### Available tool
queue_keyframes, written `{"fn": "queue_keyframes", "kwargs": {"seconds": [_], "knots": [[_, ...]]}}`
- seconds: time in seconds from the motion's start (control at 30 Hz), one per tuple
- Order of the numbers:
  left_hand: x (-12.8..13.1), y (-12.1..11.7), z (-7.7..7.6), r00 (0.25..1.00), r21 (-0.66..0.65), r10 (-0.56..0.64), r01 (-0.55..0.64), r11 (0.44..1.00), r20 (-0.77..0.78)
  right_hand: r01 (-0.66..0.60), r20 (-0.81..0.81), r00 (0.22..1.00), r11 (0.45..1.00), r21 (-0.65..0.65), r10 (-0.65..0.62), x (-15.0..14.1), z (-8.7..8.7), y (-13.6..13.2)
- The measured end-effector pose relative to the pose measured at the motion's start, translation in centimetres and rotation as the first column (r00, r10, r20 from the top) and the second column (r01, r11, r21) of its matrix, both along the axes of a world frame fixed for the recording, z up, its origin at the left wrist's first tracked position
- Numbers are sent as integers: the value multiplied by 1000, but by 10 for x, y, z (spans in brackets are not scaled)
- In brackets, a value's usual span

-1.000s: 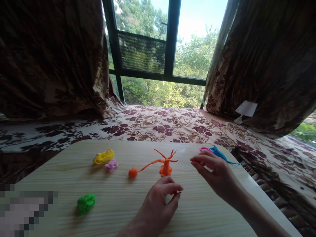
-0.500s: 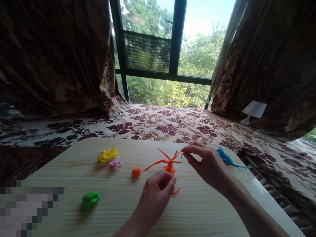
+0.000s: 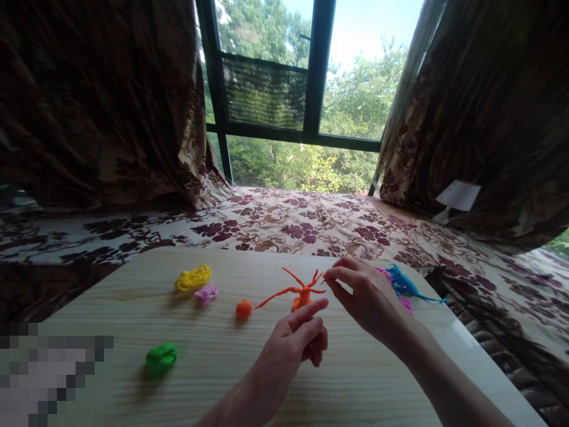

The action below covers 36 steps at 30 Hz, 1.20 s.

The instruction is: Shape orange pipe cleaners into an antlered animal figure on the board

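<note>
With our right hand (image 3: pixel 371 293) pinching a thin orange strand (image 3: pixel 324 283) and our left (image 3: pixel 288 344) half-curled, contents hidden, we could bend the branching orange clay-like figure's slender branches (image 3: pixel 292 276) by brushing it where it stands on the pale wooden worktop (image 3: pixel 213 379).

The orange figure (image 3: pixel 303 295) is standing upright on the table (image 3: pixel 213 367), with several thin branches which spread from its top, one long and reaching toward the round orange ball (image 3: pixel 243 309). Its base is partly hidden behind the left hand (image 3: pixel 306 338).
</note>
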<state>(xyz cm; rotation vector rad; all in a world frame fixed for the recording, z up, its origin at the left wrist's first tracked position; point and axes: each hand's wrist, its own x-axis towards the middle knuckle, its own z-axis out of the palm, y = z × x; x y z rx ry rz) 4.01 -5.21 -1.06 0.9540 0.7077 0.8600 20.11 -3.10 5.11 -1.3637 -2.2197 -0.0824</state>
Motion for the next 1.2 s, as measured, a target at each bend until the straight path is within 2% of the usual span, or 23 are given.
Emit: {"fn": "queue_keyframes", "kwargs": {"seconds": [0.17, 0.47, 0.7, 0.83, 0.9, 0.97, 1.07, 1.13, 1.2], "knots": [[-1, 0, 3, 994, -80, -13, 22, 997, 112, -8, 46, 999, 1000, -27, 9, -4, -1, -2], [-4, 3, -1, 984, -124, 21, 1, 992, 178, 4, 76, 997, 1000, -17, -3, -10, 1, -7], [-6, 3, -1, 966, -138, -19, 56, 989, 259, -1, 100, 995, 1000, 19, -1, -12, 2, -9], [-6, 3, -3, 971, -137, -29, 62, 989, 236, -26, 79, 997, 1000, 1, 26, -9, 1, -7], [-4, 2, -3, 991, -82, 5, 6, 997, 133, -30, 53, 998, 999, -16, 30, -7, 1, -6], [-2, 0, -3, 992, 63, 123, -120, 991, -39, -27, 25, 999, 999, -31, 27, -5, 2, -5], [3, -4, -2, 914, 306, 340, -265, 914, -223, -22, -3, 1000, 999, -41, 22, -6, 4, -5], [7, -5, -5, 880, 367, 394, -286, 885, -264, -23, -28, 999, 999, -41, 22, -7, 5, -5], [13, -2, -12, 867, 375, 412, -295, 879, -282, -20, -70, 997, 999, -39, 17, -7, 5, -4]]}}
